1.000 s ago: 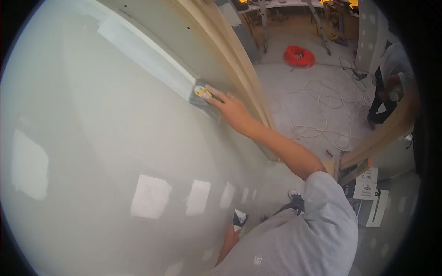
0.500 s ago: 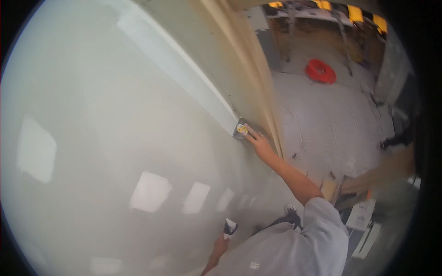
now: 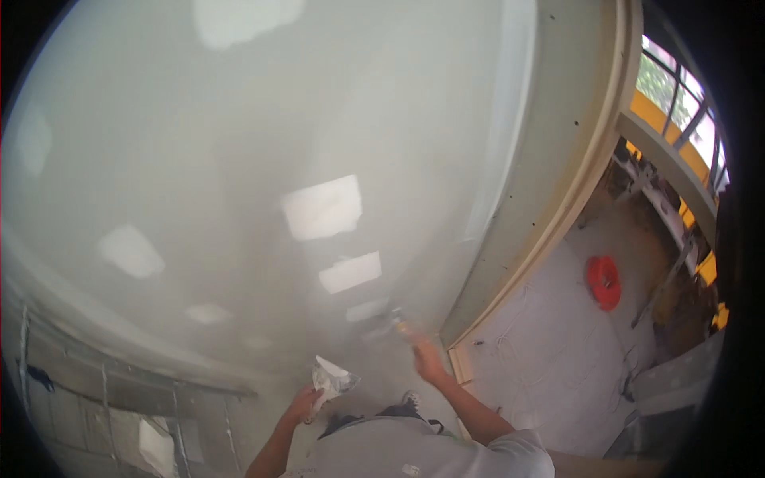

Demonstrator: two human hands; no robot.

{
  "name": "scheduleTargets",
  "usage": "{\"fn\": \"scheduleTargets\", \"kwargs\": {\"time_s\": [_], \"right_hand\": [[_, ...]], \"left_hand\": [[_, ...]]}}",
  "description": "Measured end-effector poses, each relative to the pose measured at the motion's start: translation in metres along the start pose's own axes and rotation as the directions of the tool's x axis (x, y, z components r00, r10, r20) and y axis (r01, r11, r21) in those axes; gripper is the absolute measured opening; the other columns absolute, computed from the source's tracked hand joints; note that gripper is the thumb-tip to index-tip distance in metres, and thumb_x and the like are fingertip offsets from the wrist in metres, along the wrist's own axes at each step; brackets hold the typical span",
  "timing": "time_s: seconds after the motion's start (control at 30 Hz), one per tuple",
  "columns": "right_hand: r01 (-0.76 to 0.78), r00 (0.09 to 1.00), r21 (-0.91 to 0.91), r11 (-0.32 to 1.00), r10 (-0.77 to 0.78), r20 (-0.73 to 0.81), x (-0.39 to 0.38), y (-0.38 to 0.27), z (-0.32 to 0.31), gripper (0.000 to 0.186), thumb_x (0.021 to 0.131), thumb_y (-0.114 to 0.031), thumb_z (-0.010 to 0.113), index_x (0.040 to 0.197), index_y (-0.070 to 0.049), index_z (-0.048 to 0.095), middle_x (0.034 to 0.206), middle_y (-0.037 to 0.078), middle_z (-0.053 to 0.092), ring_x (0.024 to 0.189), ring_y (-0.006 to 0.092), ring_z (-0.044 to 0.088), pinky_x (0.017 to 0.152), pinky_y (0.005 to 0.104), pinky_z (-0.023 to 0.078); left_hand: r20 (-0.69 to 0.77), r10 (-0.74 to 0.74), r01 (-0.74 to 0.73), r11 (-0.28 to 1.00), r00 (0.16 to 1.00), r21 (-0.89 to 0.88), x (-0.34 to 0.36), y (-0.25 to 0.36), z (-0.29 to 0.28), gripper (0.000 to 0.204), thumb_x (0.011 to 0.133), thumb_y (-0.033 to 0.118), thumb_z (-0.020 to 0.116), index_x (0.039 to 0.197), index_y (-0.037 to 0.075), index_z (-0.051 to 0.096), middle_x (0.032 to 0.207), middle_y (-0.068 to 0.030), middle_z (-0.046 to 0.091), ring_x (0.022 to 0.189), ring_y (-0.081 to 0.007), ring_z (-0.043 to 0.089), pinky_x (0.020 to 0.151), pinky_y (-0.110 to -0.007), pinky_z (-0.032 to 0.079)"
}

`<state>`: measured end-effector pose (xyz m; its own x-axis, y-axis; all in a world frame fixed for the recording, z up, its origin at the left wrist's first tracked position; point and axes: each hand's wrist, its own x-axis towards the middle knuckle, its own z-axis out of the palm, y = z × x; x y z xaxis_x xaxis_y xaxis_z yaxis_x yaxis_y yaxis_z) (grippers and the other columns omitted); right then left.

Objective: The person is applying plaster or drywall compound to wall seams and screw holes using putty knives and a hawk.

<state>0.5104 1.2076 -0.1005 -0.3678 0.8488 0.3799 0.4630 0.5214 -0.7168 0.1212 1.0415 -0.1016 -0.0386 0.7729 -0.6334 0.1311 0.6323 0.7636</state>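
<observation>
Lg grey-green wall (image 3: pixel 199 95) fills most of view, 9 thru 12. Pale floor (image 3: pixel 526 358) at approx 4. Wood door frame (image 3: pixel 627 64) runs 2 to 5. Red coil (image 3: pixel 598 279) on floor, just past 3. L hand (image 3: pixel 304 404) at 7, fingers clamped on scraper (image 3: pixel 335 381) w/ white stuff on it; scraper btwn 1 & 2 from L hand, tilted. R hand (image 3: pixel 429 358) at 5, looks clamped on sm blurry tool (image 3: pixel 399 320). Tool at 11 from R hand, long axis approx 11–5. Pale patch (image 3: pixel 366 310) just beyond tool, ~10 from R hand; R hand nearer than L. Tool/wall contact: can't tell, blur.
</observation>
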Motion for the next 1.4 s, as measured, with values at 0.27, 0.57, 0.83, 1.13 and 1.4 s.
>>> {"fn": "scheduleTargets", "kwargs": {"time_s": [0.27, 0.57, 0.83, 1.13, 1.4], "right_hand": [[0.478, 0.557, 0.097, 0.873, -0.386, 0.735, 0.025, -0.115, 0.029, 0.066, 0.080, 0.010, 0.056, 0.137, -0.022, 0.058, 0.154, 0.005, 0.047, 0.122, 0.0326, 0.057, 0.100, 0.0417, 0.049], [0.724, 0.406, 0.094, 0.683, -0.533, 0.743, 0.111, -0.152, 0.123, 0.067, 0.075, 0.010, 0.059, 0.134, -0.020, 0.060, 0.146, 0.004, 0.053, 0.107, 0.0328, 0.060, 0.090, 0.0432, 0.052], [0.200, 0.700, 0.401, 0.894, -0.417, 0.579, 0.180, -0.032, 0.094, 0.051, 0.092, 0.005, 0.048, 0.138, -0.014, 0.057, 0.150, 0.016, 0.050, 0.137, 0.0374, 0.047, 0.113, 0.0464, 0.040], [0.320, 0.932, -0.116, 0.940, -0.334, -0.138, 0.402, 0.142, -0.232, 0.056, 0.088, 0.012, 0.043, 0.137, -0.010, 0.058, 0.144, 0.019, 0.054, 0.132, 0.0376, 0.052, 0.111, 0.0438, 0.043], [0.061, 0.657, -0.567, 0.821, -0.461, -0.596, 0.445, -0.068, -0.441, 0.056, 0.090, 0.007, 0.048, 0.139, -0.018, 0.058, 0.143, 0.010, 0.056, 0.111, 0.0360, 0.064, 0.093, 0.0451, 0.054]], "left_hand": [[-0.013, 0.168, -0.164, 0.935, 0.986, -0.315, -0.039, -0.027, 0.004, 0.023, 0.104, 0.026, 0.057, 0.114, 0.005, 0.061, 0.100, -0.0065, 0.072, 0.080, -0.0133, 0.065, 0.072, -0.029, 0.052], [-0.330, 0.238, -0.384, 0.771, 0.914, -0.508, -0.135, -0.037, -0.024, 0.033, 0.104, 0.025, 0.058, 0.128, 0.003, 0.060, 0.111, -0.0038, 0.068, 0.098, -0.0101, 0.062, 0.087, -0.028, 0.049], [-0.677, 0.122, -0.506, 0.761, 0.726, -0.406, -0.129, 0.024, 0.068, 0.034, 0.100, 0.021, 0.055, 0.125, -0.002, 0.062, 0.108, -0.0099, 0.070, 0.094, -0.0171, 0.066, 0.084, -0.031, 0.053], [-0.608, 0.216, -0.618, 0.514, 0.764, -0.595, 0.076, 0.098, 0.176, 0.024, 0.100, 0.022, 0.060, 0.116, 0.006, 0.054, 0.090, -0.0087, 0.065, 0.072, -0.0196, 0.065, 0.062, -0.032, 0.052], [-0.564, 0.286, -0.619, 0.525, 0.774, -0.584, -0.012, -0.016, 0.051, 0.017, 0.101, 0.021, 0.058, 0.109, 0.006, 0.053, 0.087, -0.0094, 0.066, 0.069, -0.0201, 0.066, 0.059, -0.033, 0.053]]}}
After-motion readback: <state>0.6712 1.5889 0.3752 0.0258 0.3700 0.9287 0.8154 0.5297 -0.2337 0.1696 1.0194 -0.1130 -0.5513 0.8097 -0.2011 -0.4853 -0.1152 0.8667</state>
